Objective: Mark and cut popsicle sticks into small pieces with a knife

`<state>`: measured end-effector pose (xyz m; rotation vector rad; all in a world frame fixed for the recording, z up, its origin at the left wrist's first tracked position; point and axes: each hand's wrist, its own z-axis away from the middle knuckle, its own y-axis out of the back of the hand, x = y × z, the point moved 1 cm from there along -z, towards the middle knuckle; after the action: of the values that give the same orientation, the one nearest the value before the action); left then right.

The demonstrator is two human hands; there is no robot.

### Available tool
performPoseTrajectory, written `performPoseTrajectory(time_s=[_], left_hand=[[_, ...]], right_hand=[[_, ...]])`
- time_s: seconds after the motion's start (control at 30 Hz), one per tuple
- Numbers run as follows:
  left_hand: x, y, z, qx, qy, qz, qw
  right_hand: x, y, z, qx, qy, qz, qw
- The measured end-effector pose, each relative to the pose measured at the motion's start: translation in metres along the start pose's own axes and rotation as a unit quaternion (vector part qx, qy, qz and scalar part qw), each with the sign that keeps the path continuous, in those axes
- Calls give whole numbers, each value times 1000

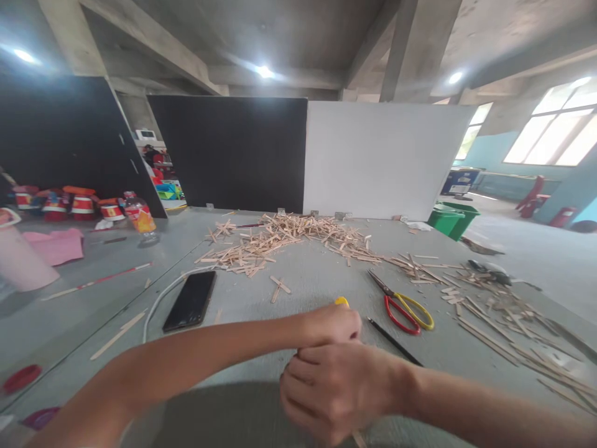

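Note:
My left hand [332, 325] is closed and reaches across in front of me, touching the top of my right hand. A small yellow piece [342, 301] shows just behind it; I cannot tell whether it is held. My right hand [336, 387] is curled into a fist, and whatever its fingers hold is hidden. Below it the end of a thin wooden stick [358, 439] peeks out. To the right lie a black pen [392, 339] and scissors [402, 306] with red and yellow handles. Two crossed wooden sticks [280, 287] rest beyond my hands.
A heap of short wooden sticks [298, 233] lies along the divider board [233, 155]. More strips [494, 336] are scattered at right. A phone [190, 300], a white cable [161, 292] and a bottle [140, 216] are at left. Green bins [448, 219] stand beyond the table.

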<state>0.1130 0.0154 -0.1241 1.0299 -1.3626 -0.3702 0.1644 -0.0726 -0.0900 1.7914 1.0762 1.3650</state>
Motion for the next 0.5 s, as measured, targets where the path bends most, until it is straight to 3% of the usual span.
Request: performPoseTrajectory(time_s=[0.07,0.13,0.23,0.33,0.37,0.43,0.5], left_hand=[[-18,-1,16,51,23,5,998],[-29,-12,33,163,51,9,985],[-35,-34,50,300,70,17,951],[-35,-34,47,442,42,31,896],[-35,-27,41,445,22,31,895],[-36,-6,24,298,-5,-9,955],[-39,17,10,241,-13,-16,970]], right_hand=[[12,11,13,69,22,15,997],[22,18,19,105,-90,12,990],[27,22,12,28,-279,-86,956],[30,25,4,-86,-346,-148,922],[33,28,6,-98,-362,-141,916],[45,36,16,-98,-404,-110,903],[59,44,32,-143,-471,-60,868]])
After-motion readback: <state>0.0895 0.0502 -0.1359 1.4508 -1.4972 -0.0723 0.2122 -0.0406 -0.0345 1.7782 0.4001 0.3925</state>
